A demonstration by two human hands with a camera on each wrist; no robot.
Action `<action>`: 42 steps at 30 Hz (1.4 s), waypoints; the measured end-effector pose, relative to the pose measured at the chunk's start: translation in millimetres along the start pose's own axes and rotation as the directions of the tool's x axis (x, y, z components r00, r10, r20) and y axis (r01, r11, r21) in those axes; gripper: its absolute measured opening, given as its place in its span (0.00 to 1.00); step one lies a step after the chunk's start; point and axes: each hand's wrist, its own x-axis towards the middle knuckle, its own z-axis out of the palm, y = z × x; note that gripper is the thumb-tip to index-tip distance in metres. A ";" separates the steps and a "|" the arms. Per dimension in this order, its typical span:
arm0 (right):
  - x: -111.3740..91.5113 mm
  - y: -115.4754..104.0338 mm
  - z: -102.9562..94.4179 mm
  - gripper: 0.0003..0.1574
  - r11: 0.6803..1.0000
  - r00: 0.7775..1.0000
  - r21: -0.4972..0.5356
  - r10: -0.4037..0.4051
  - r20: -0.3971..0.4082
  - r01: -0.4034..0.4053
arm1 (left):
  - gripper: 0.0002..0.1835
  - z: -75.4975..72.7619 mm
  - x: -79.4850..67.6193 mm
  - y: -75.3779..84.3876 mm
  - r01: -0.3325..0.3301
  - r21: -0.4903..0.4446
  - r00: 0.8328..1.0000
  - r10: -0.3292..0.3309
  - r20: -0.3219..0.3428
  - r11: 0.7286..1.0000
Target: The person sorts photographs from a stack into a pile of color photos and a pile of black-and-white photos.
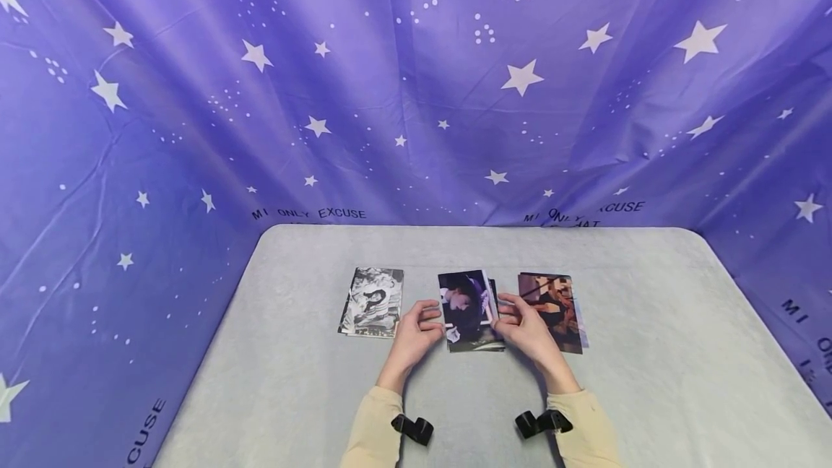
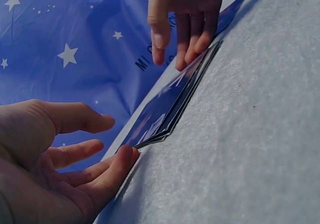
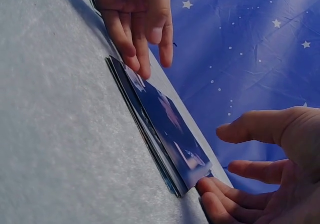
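A small stack of photo cards [image 1: 461,309] lies on the table between my two hands, its top card a dark purple portrait. Its cards are fanned slightly out of line, with several edges showing in the right wrist view. At the stack's left side is my left hand [image 1: 417,334], thumb raised and lower fingertips [image 2: 127,154] right at the card edges. My right hand [image 1: 528,331] mirrors it on the other side, lower fingertips [image 3: 207,186] against the edge and thumb lifted off. Neither hand grips the cards.
A black-and-white card stack [image 1: 373,302] lies to the left, and a brown-toned stack [image 1: 551,305] to the right, partly behind my right hand. Both rest on the pale grey tabletop [image 1: 292,381]. A purple star-printed curtain [image 1: 403,78] surrounds the table's back and sides.
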 end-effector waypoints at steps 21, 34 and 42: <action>-6.1 -1.1 3.4 0.32 0.999 1.000 0.048 0.017 -0.017 -0.016 | 0.24 2.6 6.3 -25.1 0.006 0.026 0.999 -0.005 -0.046 1.000; -6.2 7.2 14.3 0.31 0.992 0.997 0.127 0.030 -0.068 -0.021 | 0.30 4.5 -6.9 13.1 0.025 -0.002 0.998 -0.026 -0.063 1.000; -6.2 7.1 14.8 0.34 0.992 0.996 0.122 0.030 -0.087 -0.019 | 0.31 4.9 -7.6 12.6 0.021 -0.002 0.999 -0.021 -0.049 1.000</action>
